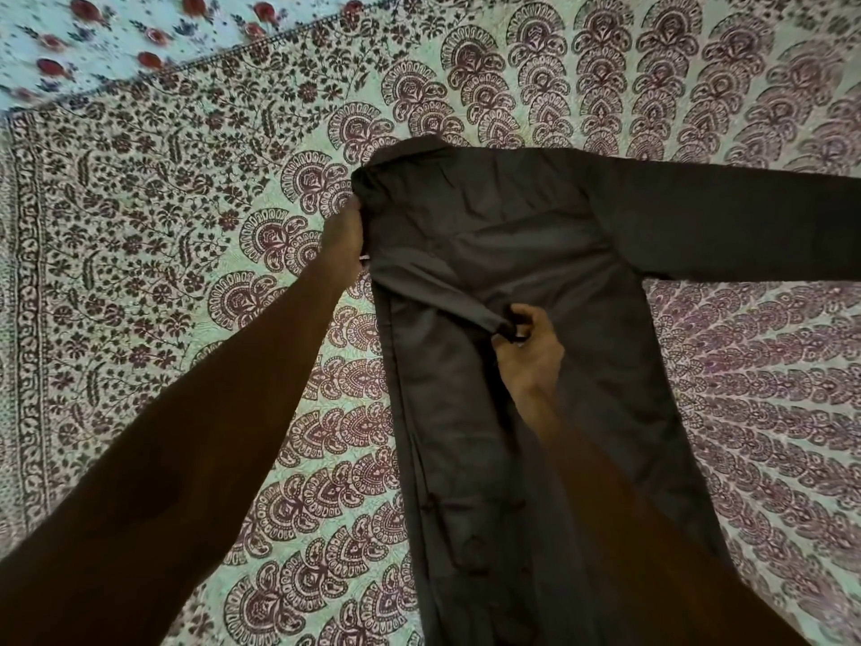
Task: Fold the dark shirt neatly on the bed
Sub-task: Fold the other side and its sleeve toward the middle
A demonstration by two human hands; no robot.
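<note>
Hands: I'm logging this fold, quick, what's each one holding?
Left hand: grips the dark long-sleeved fabric shirt at its shoulder edge.
Right hand: pinches the end of that shirt's folded-in sleeve.

the dark shirt [512, 235] has one sleeve [745, 221] running off the right edge, hem lost at the near edge, left hand [342, 240] fingers hidden behind fabric.

A pale green bedspread [261, 146] printed with maroon paisley fans lay flat across most of the view. A band of dark leafy vines and a narrow scroll border ran along its left side. Beyond its stitched upper-left edge lay a lighter sheet [107, 37], scattered with red flowers and small blue sprigs.
</note>
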